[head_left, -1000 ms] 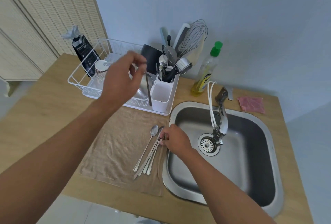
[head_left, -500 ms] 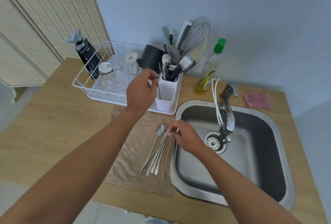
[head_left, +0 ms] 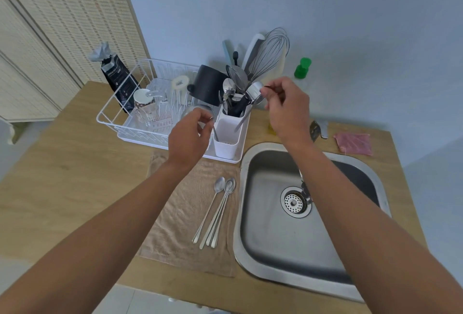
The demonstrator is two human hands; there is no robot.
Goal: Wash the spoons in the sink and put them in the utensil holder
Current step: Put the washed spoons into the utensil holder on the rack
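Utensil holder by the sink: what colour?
White. The utensil holder stands at the drying rack's right end; the head view, the only one, shows it clearly.

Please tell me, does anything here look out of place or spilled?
Nothing spilled or damaged stands out. Three spoons lie on the brown towel beside the sink, not in the utensil holder.

Wooden counter, towel, rack, cloth
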